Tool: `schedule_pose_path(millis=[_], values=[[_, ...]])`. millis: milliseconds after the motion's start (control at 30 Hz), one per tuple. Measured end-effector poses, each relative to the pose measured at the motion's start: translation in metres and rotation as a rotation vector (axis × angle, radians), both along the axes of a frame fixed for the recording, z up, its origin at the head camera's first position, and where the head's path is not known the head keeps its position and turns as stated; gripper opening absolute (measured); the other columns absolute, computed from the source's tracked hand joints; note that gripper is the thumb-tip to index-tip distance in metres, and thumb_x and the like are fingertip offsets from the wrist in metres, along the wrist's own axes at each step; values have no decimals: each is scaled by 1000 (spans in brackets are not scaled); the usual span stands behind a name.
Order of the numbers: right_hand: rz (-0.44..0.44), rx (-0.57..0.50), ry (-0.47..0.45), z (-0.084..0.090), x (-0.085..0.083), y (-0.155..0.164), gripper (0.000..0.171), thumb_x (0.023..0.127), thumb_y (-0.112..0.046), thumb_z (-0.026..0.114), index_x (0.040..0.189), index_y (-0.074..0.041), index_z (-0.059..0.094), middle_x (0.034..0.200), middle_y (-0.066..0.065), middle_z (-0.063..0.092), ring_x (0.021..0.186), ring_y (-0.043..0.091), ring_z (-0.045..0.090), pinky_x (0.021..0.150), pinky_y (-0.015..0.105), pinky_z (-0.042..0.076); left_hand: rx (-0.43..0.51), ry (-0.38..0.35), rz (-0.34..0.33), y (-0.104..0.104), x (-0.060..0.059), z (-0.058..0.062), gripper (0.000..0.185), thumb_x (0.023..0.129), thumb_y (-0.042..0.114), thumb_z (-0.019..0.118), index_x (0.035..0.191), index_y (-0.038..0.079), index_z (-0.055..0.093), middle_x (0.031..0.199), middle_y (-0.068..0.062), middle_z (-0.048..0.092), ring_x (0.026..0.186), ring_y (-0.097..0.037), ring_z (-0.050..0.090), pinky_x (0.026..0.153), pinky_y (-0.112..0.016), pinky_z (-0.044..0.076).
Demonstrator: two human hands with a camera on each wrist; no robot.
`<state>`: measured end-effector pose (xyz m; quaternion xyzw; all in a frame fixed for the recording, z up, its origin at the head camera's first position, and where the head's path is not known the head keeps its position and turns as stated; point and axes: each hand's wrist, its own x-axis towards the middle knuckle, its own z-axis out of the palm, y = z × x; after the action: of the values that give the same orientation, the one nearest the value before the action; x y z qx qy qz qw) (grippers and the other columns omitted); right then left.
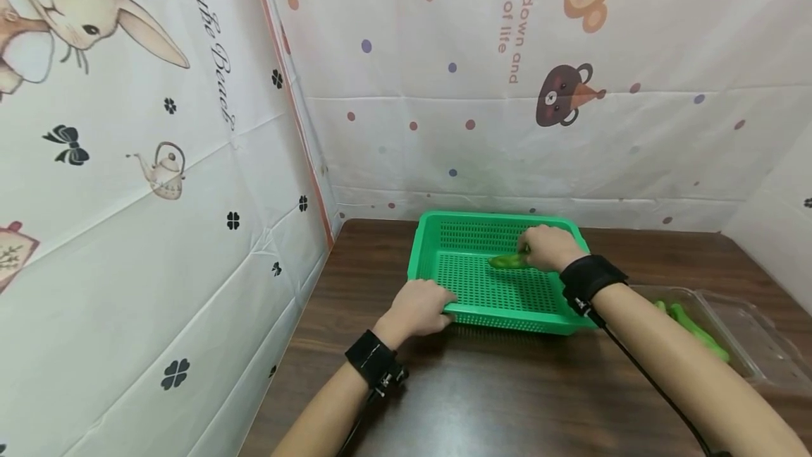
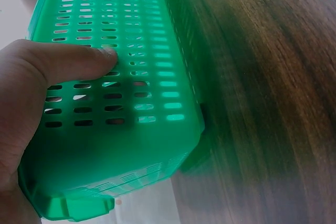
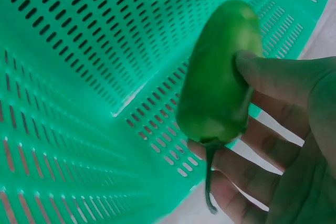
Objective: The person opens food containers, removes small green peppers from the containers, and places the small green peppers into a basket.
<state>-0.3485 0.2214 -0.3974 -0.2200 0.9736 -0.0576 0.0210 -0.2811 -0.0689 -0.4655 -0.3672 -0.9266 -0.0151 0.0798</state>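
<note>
Nearest is the dark wood table (image 1: 457,400), with 2 forearms reaching over it, a black strap (image 1: 374,360) on each wrist. The left hand (image 1: 420,307) grips the green basket (image 1: 507,317) at its near left corner, thumb pressed against the outer wall. To the right, partly behind the right forearm, a clear box (image 1: 700,305) holds at least 2 green peppers (image 1: 698,332), its lid (image 1: 764,337) folded out. Farther in, the right hand (image 1: 550,247) pinches 1 green pepper (image 1: 509,261) inside the basket; whether it touches the bottom cannot be told. Beyond hangs a spotted cloth (image 1: 507,147).
</note>
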Motion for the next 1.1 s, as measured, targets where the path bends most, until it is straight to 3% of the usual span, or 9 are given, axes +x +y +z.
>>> schedule_pose_path(millis=[233, 533, 733, 967, 1100], values=[[-23, -24, -10, -10, -3, 2, 20, 93, -11, 72, 111, -7, 78, 108, 17, 75, 83, 27, 69, 74, 46, 57, -14, -10, 9, 0, 0, 0, 20, 93, 39, 72, 110, 29, 78, 85, 12, 73, 62, -2, 53, 53, -21, 38], [-26, -29, 4, -19, -7, 2, 17, 91, -10, 73, 107, -7, 78, 103, 15, 75, 77, 23, 67, 70, 43, 56, -20, -11, 14, 0, 1, 2, 21, 93, 39, 72, 110, 29, 77, 84, 13, 73, 63, -2, 54, 53, -21, 40], [-28, -47, 0, -28, -9, 3, 23, 91, -9, 73, 112, -3, 75, 107, 18, 73, 83, 28, 68, 72, 45, 56, -20, -14, 8, 1, 2, -1, 23, 93, 40, 72, 113, 29, 77, 88, 12, 74, 64, -2, 55, 54, -21, 39], [-46, -58, 5, -39, -10, 3, 23, 92, -12, 73, 113, -3, 73, 105, 16, 72, 88, 30, 68, 75, 46, 56, -21, -19, 18, 2, 0, -1, 21, 93, 40, 71, 110, 30, 77, 79, 14, 68, 62, -3, 50, 54, -23, 38], [-52, -72, 16, -42, -12, 3, 24, 91, -12, 73, 114, -2, 72, 107, 17, 72, 88, 30, 67, 76, 46, 56, -26, -13, 22, 0, 0, 0, 21, 93, 41, 72, 111, 30, 77, 85, 14, 72, 64, -1, 53, 55, -22, 40]])
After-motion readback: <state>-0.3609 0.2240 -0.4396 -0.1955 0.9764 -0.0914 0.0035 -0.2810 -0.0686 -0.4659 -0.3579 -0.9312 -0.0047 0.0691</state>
